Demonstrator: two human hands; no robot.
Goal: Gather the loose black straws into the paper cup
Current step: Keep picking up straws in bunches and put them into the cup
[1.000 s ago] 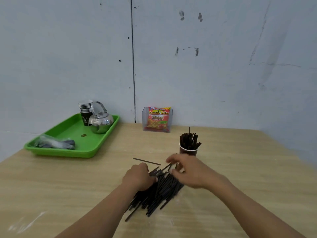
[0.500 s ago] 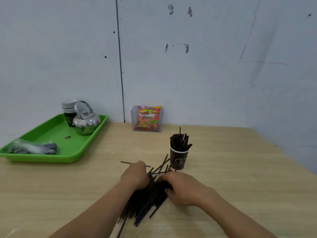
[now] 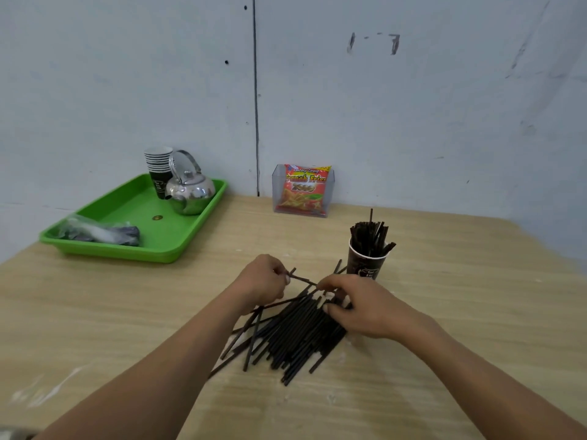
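A heap of loose black straws (image 3: 295, 335) lies on the wooden table (image 3: 460, 312) in front of me. Behind it to the right stands a dark paper cup (image 3: 365, 265), upright and packed with several black straws that stick out of its top. My left hand (image 3: 260, 282) is at the heap's far left and pinches one end of a single black straw (image 3: 301, 278). My right hand (image 3: 362, 304) rests on the heap's far right end, fingers curled on a few straws and touching that straw's other end.
A green tray (image 3: 104, 249) sits at the back left with a steel kettle (image 3: 189, 192), a stack of paper cups (image 3: 158, 168) and a plastic bag (image 3: 101, 233). A clear holder with a red snack packet (image 3: 304, 190) stands against the wall.
My left hand has lifted off the heap and now pinches a single straw. My right hand has shifted back toward the cup end. The camera has tilted down.
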